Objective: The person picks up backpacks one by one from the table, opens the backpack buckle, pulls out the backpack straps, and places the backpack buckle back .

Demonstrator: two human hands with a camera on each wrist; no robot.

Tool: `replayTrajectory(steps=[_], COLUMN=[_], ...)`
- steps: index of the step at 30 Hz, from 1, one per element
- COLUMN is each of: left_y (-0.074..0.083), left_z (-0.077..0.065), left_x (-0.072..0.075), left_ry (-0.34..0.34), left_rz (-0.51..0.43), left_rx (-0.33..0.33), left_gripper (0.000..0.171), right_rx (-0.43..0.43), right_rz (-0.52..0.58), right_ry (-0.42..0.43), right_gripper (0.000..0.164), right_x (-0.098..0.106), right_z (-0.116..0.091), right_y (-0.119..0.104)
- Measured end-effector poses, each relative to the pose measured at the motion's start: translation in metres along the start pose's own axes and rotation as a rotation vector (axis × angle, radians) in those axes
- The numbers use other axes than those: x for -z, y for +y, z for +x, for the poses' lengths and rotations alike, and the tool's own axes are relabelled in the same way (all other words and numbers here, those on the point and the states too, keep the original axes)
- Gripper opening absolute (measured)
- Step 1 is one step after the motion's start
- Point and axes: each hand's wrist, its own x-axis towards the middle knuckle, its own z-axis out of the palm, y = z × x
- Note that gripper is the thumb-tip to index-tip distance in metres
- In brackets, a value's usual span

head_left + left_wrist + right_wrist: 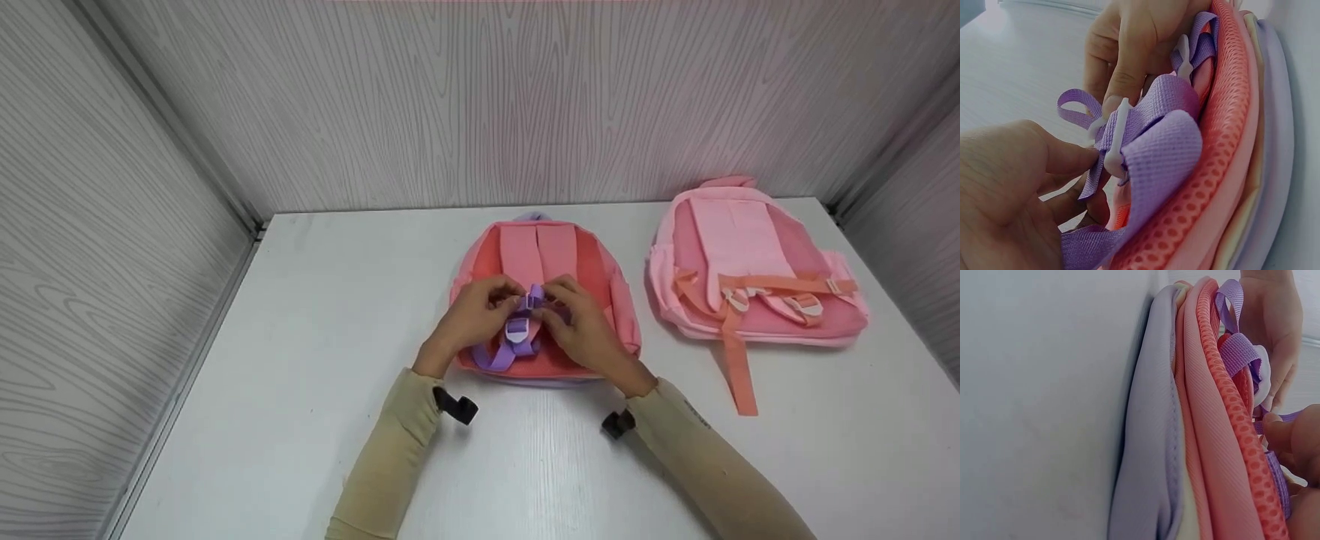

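Note:
A coral-and-pink backpack (630,322) lies with its mesh back and shoulder straps facing up. Over its middle, my left hand (471,313) pinches a purple strap (1090,183) beside a slim white buckle (1118,138). From the other side my right hand (589,334) pinches the purple webbing (535,291) close to the same buckle, the fingertips of both hands only a little apart. Just below them sits a larger white buckle (517,330) with purple webbing threaded through it. Purple loops hang under the left hand. The right fingertips are partly hidden behind the webbing in the left wrist view.
To the right lies a second, pink backpack (739,232), its orange straps (739,375) spread over its back and onto the white table (337,300). Wood-grain panels (450,105) stand behind and at both sides.

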Motion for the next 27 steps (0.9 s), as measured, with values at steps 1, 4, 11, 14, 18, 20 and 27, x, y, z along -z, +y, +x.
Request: replayTrajectory(steps=[1,4,11,14,18,20,27], left_y=[0.000,0.001,0.002,0.002,0.000,-0.001,-0.003], left_z=[0.000,0.001,0.000,-0.001,-0.003,-0.003,-0.001], left_x=[-0.001,-0.003,0.002,0.007,0.012,0.014,0.014], left_ry=[0.002,0.006,-0.024,-0.054,-0.080,-0.080,-0.050], left_rz=[0.001,0.000,-0.011,0.006,0.032,0.042,0.049], left_rx=[-0.001,0.003,0.030,0.039,0.053,0.057,0.046], left_gripper=[0.017,0.018,0.017,0.017,0.019,0.019,0.018], right_rx=[0.001,0.003,-0.007,0.001,0.011,0.011,-0.005], right_rz=[0.000,0.002,0.007,0.000,-0.006,-0.006,-0.010], right_ry=[0.002,0.009,0.007,0.015,0.024,0.027,0.023], right_gripper=[0.024,0.024,0.022,0.022,0.022,0.022,0.023], right_x=[0.000,0.000,0.001,0.002,0.001,0.001,0.001], right_z=[0.000,0.000,0.000,0.000,0.001,0.001,0.001], right_y=[0.000,0.000,0.000,0.000,0.000,0.000,0.000])
